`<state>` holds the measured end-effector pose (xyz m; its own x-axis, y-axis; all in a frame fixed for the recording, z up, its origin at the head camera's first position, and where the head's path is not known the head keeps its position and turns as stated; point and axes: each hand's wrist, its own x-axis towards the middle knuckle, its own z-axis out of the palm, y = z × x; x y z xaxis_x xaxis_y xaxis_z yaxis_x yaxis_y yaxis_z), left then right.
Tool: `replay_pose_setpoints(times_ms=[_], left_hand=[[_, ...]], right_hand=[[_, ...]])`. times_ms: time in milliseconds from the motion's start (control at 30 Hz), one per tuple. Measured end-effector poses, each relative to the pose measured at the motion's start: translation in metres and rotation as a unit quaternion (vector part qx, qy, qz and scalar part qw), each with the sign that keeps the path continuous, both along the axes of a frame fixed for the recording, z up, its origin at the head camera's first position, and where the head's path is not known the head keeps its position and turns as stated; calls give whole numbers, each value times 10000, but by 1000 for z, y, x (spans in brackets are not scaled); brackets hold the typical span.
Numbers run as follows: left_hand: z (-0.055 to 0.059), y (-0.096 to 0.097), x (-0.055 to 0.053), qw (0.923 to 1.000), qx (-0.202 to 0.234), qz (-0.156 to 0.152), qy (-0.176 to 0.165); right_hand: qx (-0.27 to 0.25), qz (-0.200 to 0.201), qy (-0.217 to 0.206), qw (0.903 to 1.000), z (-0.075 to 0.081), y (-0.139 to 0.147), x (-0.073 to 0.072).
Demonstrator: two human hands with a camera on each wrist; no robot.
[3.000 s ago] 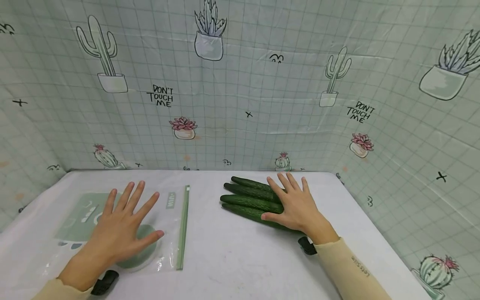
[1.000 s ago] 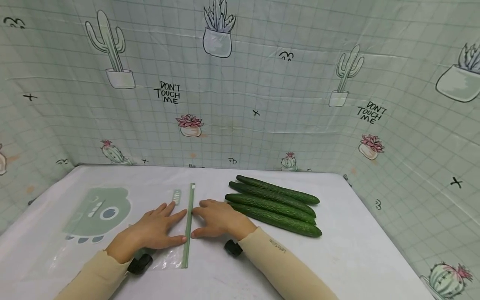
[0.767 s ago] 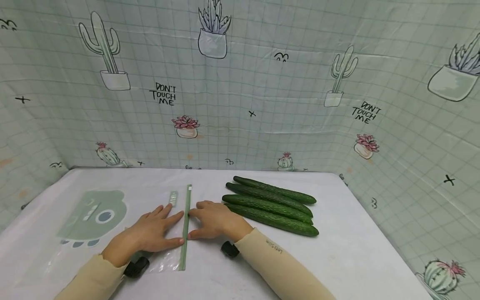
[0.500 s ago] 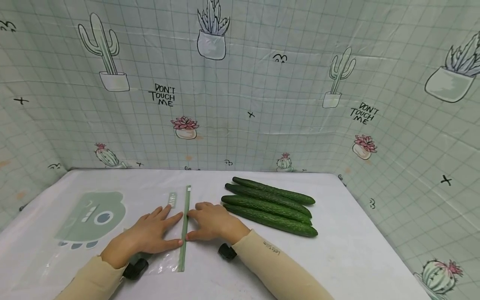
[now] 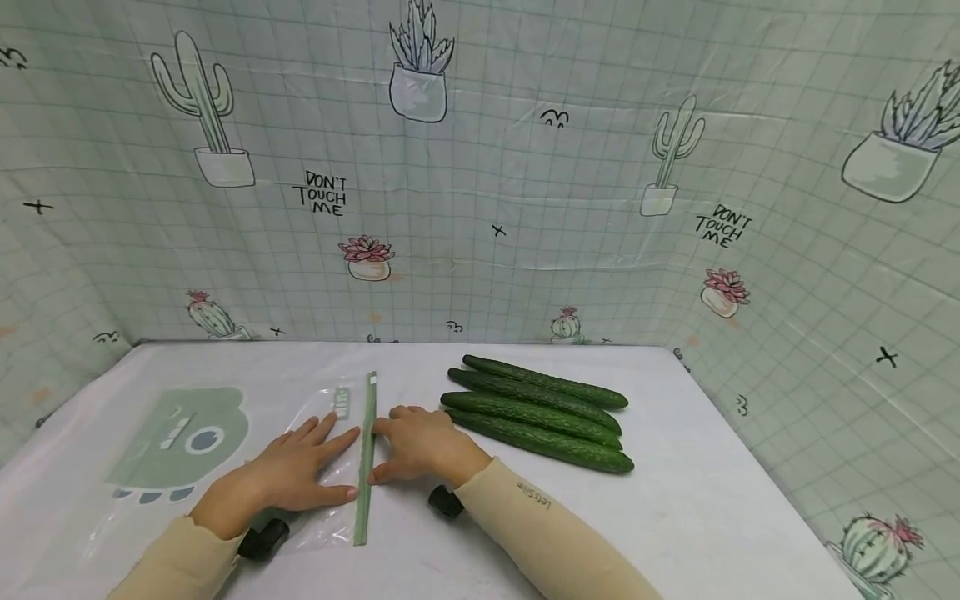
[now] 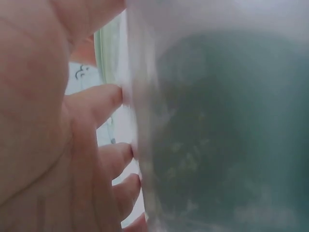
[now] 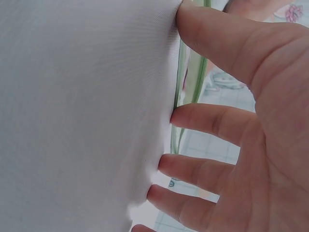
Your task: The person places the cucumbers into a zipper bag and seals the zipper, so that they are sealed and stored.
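A clear zip bag [image 5: 330, 529] with a pale green dinosaur print lies flat on the left of the white table. Its green zip strip [image 5: 365, 492] runs along the bag's right edge. My left hand [image 5: 281, 475] rests on the bag with fingers spread, the tips just left of the strip. From the other side, my right hand [image 5: 423, 442] reaches the strip, index finger and thumb at its right edge. In the right wrist view, the right fingertips [image 7: 169, 163] touch the white cloth, and the strip [image 7: 195, 72] shows two green edges slightly apart.
Several long green cucumbers [image 5: 540, 423] lie side by side behind and right of my right hand. The white table [image 5: 675, 500] meets a grid-patterned cloth [image 5: 480, 167] with plant drawings at the back and sides. A dark device sits at each wrist.
Three seconds ago my left hand was spread over the bag and my right over the cucumbers; both have since come to the zip strip. Lately, the film beside the strip has wrinkled slightly.
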<state>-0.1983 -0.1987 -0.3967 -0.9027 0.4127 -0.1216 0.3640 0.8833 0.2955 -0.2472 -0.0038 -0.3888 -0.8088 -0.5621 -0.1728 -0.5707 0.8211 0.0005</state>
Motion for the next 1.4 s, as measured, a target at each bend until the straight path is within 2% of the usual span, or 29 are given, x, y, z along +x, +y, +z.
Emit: replay_pose_setpoints(times_ms=[200,667,1033,1200,1400], left_hand=[[3,-3,1,9998,95,14,-157],[2,-15,0,9998,89,-61,-154],[5,-12,2,9997,235,-22,-100],[7,-10,2,9986,456,47,-271],[7,-10,0,9992,290,77,-263]], right_hand=[[61,-57,-26,10000,1,-2,2],[-11,-62,-38,10000,2,-2,2],[19,103,17,9999,0,-2,0],[30,98,108,9999,-1,-4,0],[42,100,134,9999,-2,-6,-1]])
